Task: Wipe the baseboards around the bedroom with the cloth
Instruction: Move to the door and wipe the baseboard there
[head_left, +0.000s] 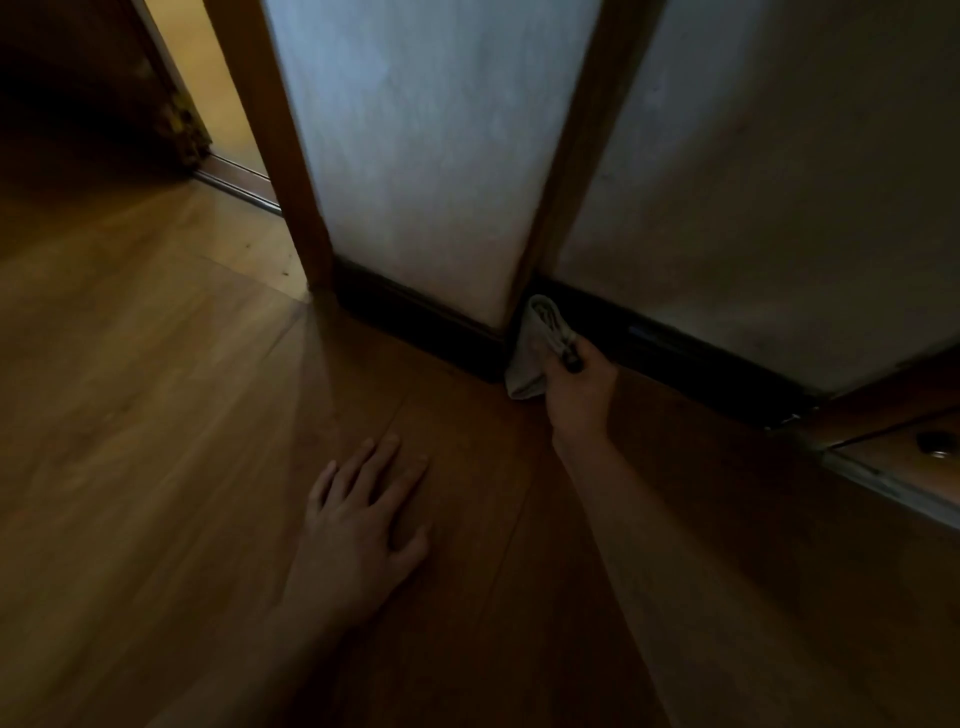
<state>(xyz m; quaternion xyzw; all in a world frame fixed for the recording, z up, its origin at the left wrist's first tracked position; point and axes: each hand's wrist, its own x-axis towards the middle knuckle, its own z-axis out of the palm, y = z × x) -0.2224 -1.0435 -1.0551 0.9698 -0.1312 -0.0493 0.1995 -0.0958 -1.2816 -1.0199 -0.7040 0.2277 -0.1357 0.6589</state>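
Mid-wipe: right hand (576, 387) grips the folded pale grey cloth (535, 348) on the dark wooden baseboard (691, 353) centre-frame, left hand (363, 525) flat on the floor, next slide right

Cloth (535, 351): pale grey, folded into a bunched pad. Gripped at its near end by the right hand (582, 387), far end pressed into the corner where two baseboard runs meet.
Baseboard (421, 319): dark, near-black strip. One run lies beyond the left hand (363, 514), the other extends rightward past the right hand.
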